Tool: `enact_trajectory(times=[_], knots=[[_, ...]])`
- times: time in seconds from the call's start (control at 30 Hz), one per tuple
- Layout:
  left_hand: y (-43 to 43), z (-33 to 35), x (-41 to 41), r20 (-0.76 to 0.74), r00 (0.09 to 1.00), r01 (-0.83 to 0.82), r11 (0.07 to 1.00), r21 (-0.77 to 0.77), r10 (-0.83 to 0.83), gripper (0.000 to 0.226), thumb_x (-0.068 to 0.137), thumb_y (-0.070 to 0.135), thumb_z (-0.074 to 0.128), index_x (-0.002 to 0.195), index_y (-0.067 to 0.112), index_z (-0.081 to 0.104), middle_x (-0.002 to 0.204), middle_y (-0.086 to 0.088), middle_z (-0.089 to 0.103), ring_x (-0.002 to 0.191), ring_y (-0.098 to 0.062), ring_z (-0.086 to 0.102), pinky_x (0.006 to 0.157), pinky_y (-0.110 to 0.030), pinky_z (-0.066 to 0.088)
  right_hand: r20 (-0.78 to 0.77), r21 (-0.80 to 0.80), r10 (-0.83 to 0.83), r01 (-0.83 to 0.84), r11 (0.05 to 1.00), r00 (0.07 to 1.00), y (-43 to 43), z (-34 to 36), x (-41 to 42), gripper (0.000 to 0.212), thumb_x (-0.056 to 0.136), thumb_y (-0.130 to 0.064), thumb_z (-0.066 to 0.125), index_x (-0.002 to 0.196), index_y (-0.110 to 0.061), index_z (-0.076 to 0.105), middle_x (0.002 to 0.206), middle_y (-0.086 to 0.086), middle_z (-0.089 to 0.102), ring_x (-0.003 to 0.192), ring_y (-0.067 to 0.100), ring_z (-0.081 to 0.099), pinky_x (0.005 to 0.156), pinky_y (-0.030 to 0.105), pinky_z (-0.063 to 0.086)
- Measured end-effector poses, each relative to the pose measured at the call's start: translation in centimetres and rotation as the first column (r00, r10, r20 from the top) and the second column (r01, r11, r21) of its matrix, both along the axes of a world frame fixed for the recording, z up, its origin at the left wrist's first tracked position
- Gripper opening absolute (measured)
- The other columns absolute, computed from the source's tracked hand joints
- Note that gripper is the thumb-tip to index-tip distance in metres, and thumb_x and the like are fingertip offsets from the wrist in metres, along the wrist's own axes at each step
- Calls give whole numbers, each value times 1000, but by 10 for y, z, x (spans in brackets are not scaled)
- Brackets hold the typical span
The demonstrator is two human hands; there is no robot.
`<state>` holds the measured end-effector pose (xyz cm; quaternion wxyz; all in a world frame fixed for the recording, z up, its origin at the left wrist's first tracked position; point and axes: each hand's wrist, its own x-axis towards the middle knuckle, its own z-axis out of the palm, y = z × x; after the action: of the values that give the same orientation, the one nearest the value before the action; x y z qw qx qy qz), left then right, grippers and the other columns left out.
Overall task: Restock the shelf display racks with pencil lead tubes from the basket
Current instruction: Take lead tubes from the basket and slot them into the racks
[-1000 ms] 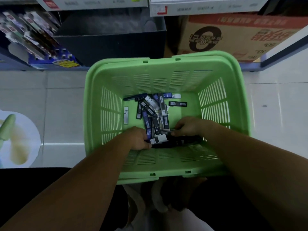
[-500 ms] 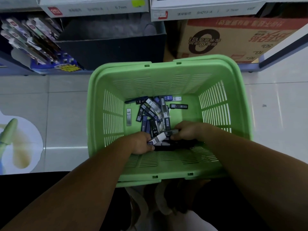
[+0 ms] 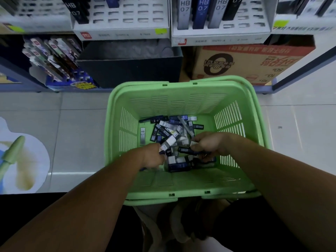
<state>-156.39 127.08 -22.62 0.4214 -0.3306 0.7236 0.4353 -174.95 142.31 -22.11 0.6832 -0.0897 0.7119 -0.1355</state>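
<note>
Pencil lead tubes point(image 3: 172, 130): a loose heap on the floor of the green basket point(image 3: 181, 196), piled toward its middle and near side. They overlap too much for a count. One pale tube point(image 3: 142, 135) lies apart beside the left wall, label "HB 07" readable.

Both hands are down in the heap, close together but not touching. Left hand point(image 3: 152, 157): fingers curled under and hidden by its back, with tube ends sticking out of the fist. Right hand point(image 3: 207, 142): fingers curled round tubes, a white end showing at the fingertips point(image 3: 193, 144). How many each holds cannot be made out.

The basket's slatted walls stand high round the hands; its top is open. Its near rim sits against the person's lap.

Above, two white display racks point(image 3: 125, 19) point(image 3: 241, 17) on the shelf, their tops cut off by the frame. Four tubes stand side by side in the right-hand one; rows of open slots show in both. Below them a dark bin point(image 3: 131, 70) and one cardboard box point(image 3: 245, 64). Pale tiled floor point(image 3: 81, 139) on both sides.
</note>
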Motion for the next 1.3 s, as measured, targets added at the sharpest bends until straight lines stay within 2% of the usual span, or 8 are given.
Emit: enact_trajectory(times=[0.13, 0.27, 0.43, 0.53, 0.73, 0.9, 1.13, 1.3], knots=[[2, 12, -2, -39, 969, -246, 969, -25, 245, 58, 106, 37, 53, 155, 14, 32, 94, -10, 63, 64, -19, 61, 52, -27, 48, 50, -19, -177, 178, 984, 983, -3, 11, 7, 48, 103, -7, 57, 148, -15, 43, 117, 15, 64, 85, 23, 69, 85, 45, 62], [6, 9, -2, -110, 894, -441, 897, -35, 435, 48, 102, 32, 59, 141, 7, 48, 75, -5, 55, 47, -12, 48, 42, -21, 39, 97, -50, -315, 321, 946, 944, -4, 29, 5, 38, 104, -2, 53, 140, -10, 44, 118, 17, 59, 90, 25, 64, 86, 45, 59], [8, 17, -6, -154, 782, -607, 794, 27, 604, 82, 87, 54, 77, 150, 13, 44, 124, -14, 68, 112, -35, 69, 96, -47, 57, 130, -125, -396, 411, 903, 909, -8, 47, -2, 31, 104, -2, 53, 134, 0, 51, 105, 16, 62, 84, 21, 66, 68, 38, 59], [8, 42, -16, -198, 681, -707, 704, 73, 705, 51, 88, 57, 75, 109, 11, 68, 79, -5, 67, 66, -22, 62, 59, -28, 50, 127, -170, -382, 400, 901, 915, -16, 71, -5, 27, 105, -3, 50, 131, -5, 54, 107, 15, 62, 82, 19, 67, 67, 36, 58], [6, 106, -37, -274, 524, -778, 584, 232, 806, 48, 97, 58, 62, 90, 11, 66, 64, -3, 58, 50, -18, 52, 56, -29, 47, 67, -290, -345, 349, 891, 936, -35, 147, 0, 27, 106, -3, 47, 132, -10, 50, 103, 15, 60, 79, 19, 59, 65, 32, 51], [5, 168, -43, -274, 230, -822, 337, 459, 934, 48, 94, 59, 65, 96, 11, 69, 59, 0, 49, 42, -14, 43, 50, -26, 39, 13, -418, -341, 315, 852, 940, -51, 208, 5, 36, 105, -2, 50, 139, -13, 48, 96, 11, 64, 73, 17, 64, 61, 33, 51], [2, 238, -34, -460, 167, -764, 409, 499, 872, 23, 91, 30, 79, 84, 15, 62, 55, 1, 50, 48, -16, 38, 45, -26, 34, -92, -516, -274, 190, 835, 957, -62, 271, 32, 29, 104, -3, 51, 126, -18, 62, 100, 10, 68, 79, 18, 59, 58, 29, 49], [-14, 271, -22, -451, 120, -783, 364, 505, 884, 17, 92, 26, 71, 85, 14, 61, 58, 0, 56, 48, -14, 42, 43, -26, 34, -14, -609, -449, 349, 712, 893, -79, 281, 25, 31, 102, -2, 49, 128, -15, 59, 102, 5, 77, 91, 21, 68, 72, 36, 53]])
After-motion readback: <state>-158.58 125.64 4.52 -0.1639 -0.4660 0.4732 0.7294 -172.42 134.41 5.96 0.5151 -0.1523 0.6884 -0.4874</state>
